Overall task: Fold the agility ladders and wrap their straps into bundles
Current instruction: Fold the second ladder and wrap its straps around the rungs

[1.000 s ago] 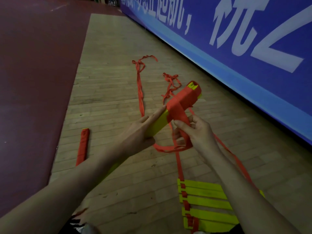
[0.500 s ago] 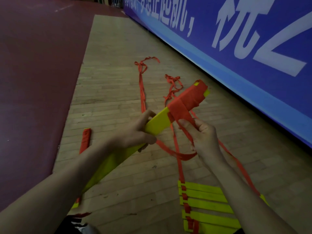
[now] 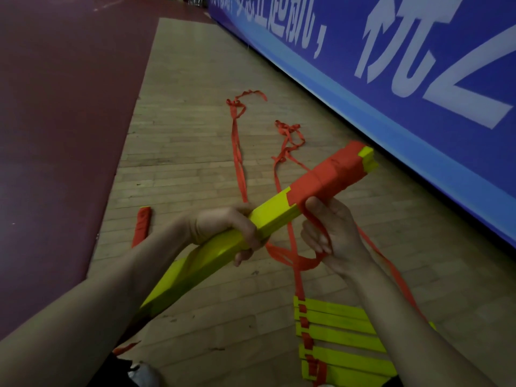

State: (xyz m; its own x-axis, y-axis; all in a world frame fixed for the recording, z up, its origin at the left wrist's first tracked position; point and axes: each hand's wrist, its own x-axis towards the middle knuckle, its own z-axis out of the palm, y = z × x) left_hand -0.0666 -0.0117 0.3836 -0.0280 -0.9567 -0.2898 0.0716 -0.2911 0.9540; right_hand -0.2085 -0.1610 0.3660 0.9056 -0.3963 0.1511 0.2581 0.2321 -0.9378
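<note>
A stack of yellow ladder rungs [image 3: 268,216] is held slanting up to the right, its far end bound in turns of red strap [image 3: 329,174]. My left hand [image 3: 226,227] grips the stack around its middle. My right hand [image 3: 329,236] holds the loose red strap just below the wrapped part, thumb against the binding, a loop [image 3: 304,261] hanging under it. More strap [image 3: 237,152] trails away across the floor.
A second ladder [image 3: 340,336], yellow rungs laid flat with red straps, lies on the wooden floor at lower right. A wrapped red bundle [image 3: 142,222] lies at left by the dark red floor [image 3: 55,135]. A blue banner wall [image 3: 391,79] runs along the right.
The rung stack has turned flatter and its wrapped end swung right. My left hand closed fully around the stack. My right hand brought the strap up under the binding.
</note>
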